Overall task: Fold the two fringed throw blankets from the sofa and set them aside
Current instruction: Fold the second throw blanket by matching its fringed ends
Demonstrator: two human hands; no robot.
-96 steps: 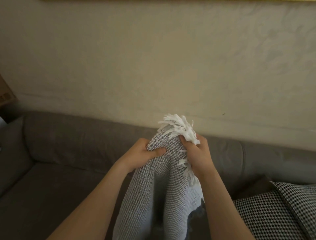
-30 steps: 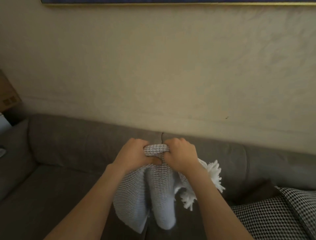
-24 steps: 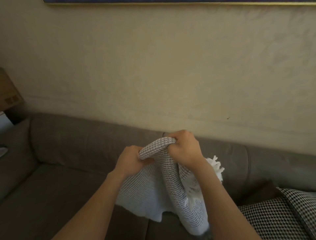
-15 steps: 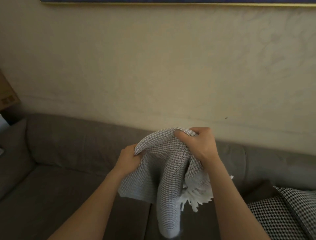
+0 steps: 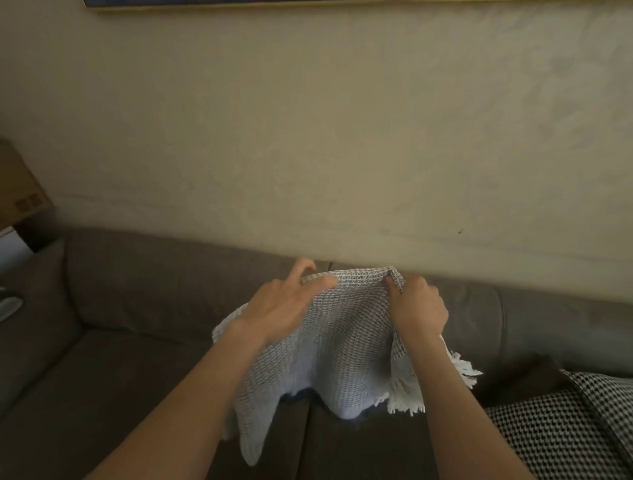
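I hold a grey-and-white waffle-weave throw blanket (image 5: pixel 342 342) up in front of the brown sofa (image 5: pixel 144 308). My left hand (image 5: pixel 284 308) grips its top edge on the left, fingers curled over the cloth. My right hand (image 5: pixel 416 308) pinches the top edge on the right. The cloth hangs folded between them, and its white fringe (image 5: pixel 411 394) dangles below my right wrist. No second fringed blanket can be told apart in this view.
A black-and-white houndstooth cushion (image 5: pixel 561 428) lies on the sofa seat at the lower right. A cardboard box (image 5: pixel 20 192) stands past the sofa's left arm. A beige wall rises behind the backrest, with a picture frame's edge (image 5: pixel 308 3) at the top.
My hands have moved apart along the top edge, spreading the bunched cloth wider. The fringe has dropped from above my hands to below my right wrist.
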